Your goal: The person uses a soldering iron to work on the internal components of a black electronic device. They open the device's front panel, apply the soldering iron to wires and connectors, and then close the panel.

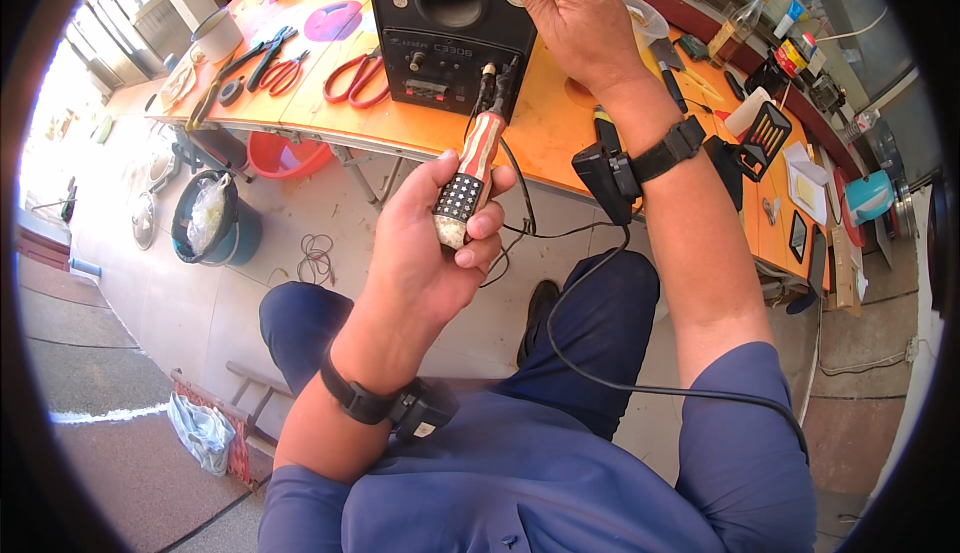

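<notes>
My left hand (425, 238) is wrapped round the handle of a screwdriver (478, 158) with red and cream stripes and a black, white-starred band. Its front end points at the lower right of a black speaker (440, 48); whether it touches a screw there cannot be made out. That speaker stands on the orange table with its back panel, round port and terminals toward me. My right hand (580, 18) grips the speaker's upper right corner, thumb on the back panel and the other fingers over the top. A black cable (512, 158) hangs down beside the speaker.
On the orange table (300, 103) lie red-handled scissors (357, 81), pliers (268, 53) and a roll of black tape (231, 91). Bottles (738, 28) stand at the back right. Below are a red basin (288, 156) and a bucket (225, 223). A cable (640, 387) crosses my lap.
</notes>
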Motion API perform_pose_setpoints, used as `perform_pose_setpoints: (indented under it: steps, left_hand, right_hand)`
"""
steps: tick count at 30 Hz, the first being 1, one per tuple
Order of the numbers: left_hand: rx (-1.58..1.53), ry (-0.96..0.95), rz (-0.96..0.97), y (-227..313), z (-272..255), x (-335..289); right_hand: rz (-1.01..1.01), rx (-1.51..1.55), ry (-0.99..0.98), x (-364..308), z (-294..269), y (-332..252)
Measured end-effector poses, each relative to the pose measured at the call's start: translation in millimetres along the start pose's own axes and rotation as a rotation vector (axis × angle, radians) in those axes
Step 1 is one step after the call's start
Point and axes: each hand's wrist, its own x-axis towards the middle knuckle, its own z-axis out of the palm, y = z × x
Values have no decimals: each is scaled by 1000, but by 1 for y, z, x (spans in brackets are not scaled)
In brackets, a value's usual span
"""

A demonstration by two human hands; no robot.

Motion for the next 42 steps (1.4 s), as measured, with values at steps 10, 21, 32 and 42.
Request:
perform_pose_setpoints:
  steps: [10,21,32,42]
  left_hand:
    - [1013,182,294,-9,7,-5]
    - [68,46,-14,1,-4,7]
    - [1917,232,899,-12,-4,6]
    - [1480,203,510,-1,-37,-33]
  right_hand:
    - [0,39,12,1,1,-1]
    - [-4,18,27,0,1,1]
    - [4,9,12,0,1,-1]
    - [30,44,-20,0,-1,-2]
